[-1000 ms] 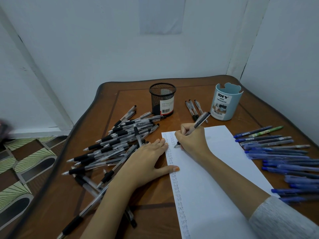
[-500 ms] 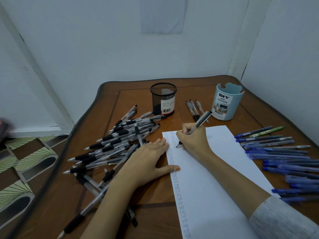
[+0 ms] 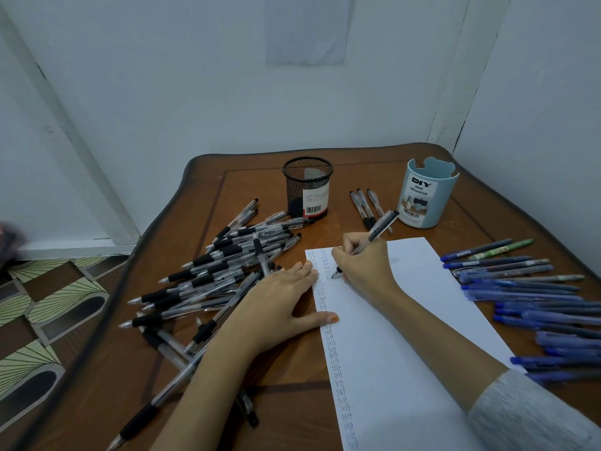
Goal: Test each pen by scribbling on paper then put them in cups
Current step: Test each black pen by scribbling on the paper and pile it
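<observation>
1. Little has changed over the last second. Your right hand (image 3: 364, 258) still has its fingers clenched round the black pen (image 3: 379, 227), and the tip still rests on the paper (image 3: 422, 320) near its top left corner, having barely crept along.
2. Your left hand (image 3: 276, 297) has not moved either. Its fingers are released and flat, with the fingertips and thumb touching the paper's left edge to pin it down.
3. I judge from this that the pen is still mid-test. A column of "test" scribbles (image 3: 335, 359) runs down the left edge, and this mark starts a second column beside it.
4. No pen sticks out of the black mesh cup (image 3: 307, 187) or the blue organizer cup (image 3: 427, 196), so the sorting into cups looks barely begun.
5. The pile of black pens (image 3: 227, 262) lies left of the paper, partly under your left forearm. A row of blue pens (image 3: 527, 294) lies to the right, with one green pen (image 3: 507, 249) at its far end. Three pens (image 3: 364, 206) lie between the cups.
6. The brown wooden counter (image 3: 260, 402) has a wavy edge and an inlaid border, and it stands in a corner of pale walls (image 3: 195, 92). Patterned floor tiles (image 3: 39, 304) show to the left.
</observation>
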